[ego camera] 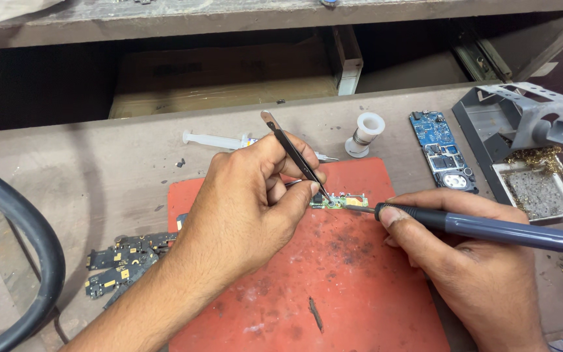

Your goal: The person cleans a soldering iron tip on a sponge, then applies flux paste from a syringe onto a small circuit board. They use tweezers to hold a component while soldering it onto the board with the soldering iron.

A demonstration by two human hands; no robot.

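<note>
Centrally, a small green circuit board (pixel 339 201) lay on a red work mat (pixel 333 287), near the mat's far edge. The left hand (pixel 255 195) was closed around black tweezers (pixel 293 154), thumb and forefinger pinching the shanks, with the tips set down on the left end of the board. The upper end of the tweezers pointed away from the person, tilted to the left. The right hand (pixel 470 261) was clasped on a dark blue-grey soldering iron (pixel 490 228), held like a pen, its handle running off to the right edge of the view. The iron's tip reached the right end of the board; whether it touched the board could not be told.

Beyond the mat, on the brown bench (pixel 86 163), lay a clear syringe (pixel 219 140), partly hidden behind the left hand, and just right of it stood a small white spool (pixel 365 133). A blue circuit board (pixel 443 151) lay further right, beside a grey iron stand (pixel 522 124) with a tray of brass wool and residue (pixel 539 189). Several dark flex boards (pixel 125 261) lay in a heap left of the mat. A thick black hose (pixel 30 241) curved across the left edge.
</note>
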